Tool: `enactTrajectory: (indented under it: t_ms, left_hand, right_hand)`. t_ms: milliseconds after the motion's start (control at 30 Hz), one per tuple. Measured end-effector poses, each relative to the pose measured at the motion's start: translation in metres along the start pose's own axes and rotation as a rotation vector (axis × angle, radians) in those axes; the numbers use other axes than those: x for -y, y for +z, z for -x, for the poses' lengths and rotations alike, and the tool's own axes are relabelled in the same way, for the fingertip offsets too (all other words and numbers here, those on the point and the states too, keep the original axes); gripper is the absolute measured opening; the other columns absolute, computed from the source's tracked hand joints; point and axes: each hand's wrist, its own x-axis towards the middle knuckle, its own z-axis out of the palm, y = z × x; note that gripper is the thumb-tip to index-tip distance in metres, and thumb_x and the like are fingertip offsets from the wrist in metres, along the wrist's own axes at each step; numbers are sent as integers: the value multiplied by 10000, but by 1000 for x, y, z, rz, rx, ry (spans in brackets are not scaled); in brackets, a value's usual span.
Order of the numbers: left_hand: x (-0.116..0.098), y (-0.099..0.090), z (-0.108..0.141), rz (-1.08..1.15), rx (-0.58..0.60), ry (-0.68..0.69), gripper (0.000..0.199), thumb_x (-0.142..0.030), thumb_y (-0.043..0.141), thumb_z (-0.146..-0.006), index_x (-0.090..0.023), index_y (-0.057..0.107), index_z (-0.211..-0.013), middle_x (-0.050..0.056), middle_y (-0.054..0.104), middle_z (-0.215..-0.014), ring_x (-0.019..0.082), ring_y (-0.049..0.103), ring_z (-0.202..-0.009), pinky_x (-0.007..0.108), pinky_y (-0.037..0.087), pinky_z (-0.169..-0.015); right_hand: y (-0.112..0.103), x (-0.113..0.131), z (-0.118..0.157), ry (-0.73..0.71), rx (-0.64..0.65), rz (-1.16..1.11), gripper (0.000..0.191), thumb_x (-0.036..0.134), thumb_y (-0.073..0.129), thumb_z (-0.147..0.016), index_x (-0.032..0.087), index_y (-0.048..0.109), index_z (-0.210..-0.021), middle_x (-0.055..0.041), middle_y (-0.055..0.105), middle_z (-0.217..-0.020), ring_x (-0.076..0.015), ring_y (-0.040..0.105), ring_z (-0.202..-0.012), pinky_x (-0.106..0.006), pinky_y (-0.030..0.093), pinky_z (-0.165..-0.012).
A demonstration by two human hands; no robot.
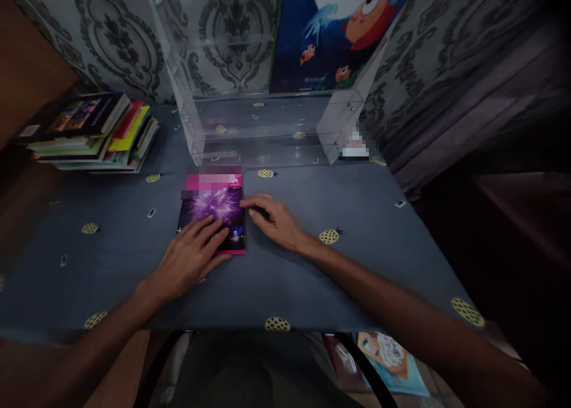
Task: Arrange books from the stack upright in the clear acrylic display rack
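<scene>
A magazine-like book (pixel 214 203) with a purple burst on its dark cover and pink bands lies flat on the table in front of me. My left hand (pixel 190 253) rests on its lower part, fingers stretched out and spread over the cover. At the book's right edge is my right hand (pixel 274 220), its index fingertip touching the side and the other fingers curled partly under. Nothing shows between the right hand's fingers. Part of the cover's top is blurred out.
A clear acrylic rack (pixel 263 152) stands behind the book, holding a blue picture book (pixel 330 51) with fish. At the left is a stack of books (pixel 89 134). The patterned tablecloth (pixel 285 289) covers the table. Below its front edge lies another picture book (pixel 397 363).
</scene>
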Motion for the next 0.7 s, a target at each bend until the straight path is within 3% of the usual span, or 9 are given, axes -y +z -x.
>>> enactTrajectory:
  t_ms: [267,400,467,567,700]
  left_hand:
    - [-1,-4,1,69,-21,-28,333,-360,504,-1006,-186,672,-1235,108,712,-1257,296,636,-1205,487,542,-986]
    - [7,-5,0,119,10,-81,331,-360,501,-1003,-197,659,-1244,106,688,-1297,283,619,-1217,483,524,-1005]
    - [18,-3,0,97,24,-188,368,-369,461,-1014,-182,627,-1283,134,643,-1353,299,584,-1258,504,502,-1033]
    - [35,4,2,46,32,-389,464,-418,420,-1013,-139,551,-1361,201,557,-1431,351,516,-1333,564,456,-1066]
    - [47,13,3,127,27,-517,522,-471,422,-996,-153,494,-1403,204,533,-1457,358,484,-1372,590,410,-1099]
  right_hand:
    - [-2,12,7,-43,48,7,245,187,486,-973,196,686,-1113,-84,719,-1080,-204,645,-1031,-400,512,-925]
    - [3,16,11,-93,69,109,228,263,551,-982,187,668,-1162,-107,706,-1144,-229,622,-1118,-448,497,-997]
    - [8,19,14,-110,108,212,374,400,647,-935,194,634,-1247,-141,637,-1315,-282,548,-1271,-523,443,-1078]
    - [16,24,19,-121,214,360,751,584,750,-795,176,542,-1391,-215,434,-1534,-377,341,-1463,-621,326,-1158]
    - [18,29,20,-96,296,419,830,596,734,-802,160,475,-1458,-242,349,-1584,-386,229,-1519,-645,267,-1185]
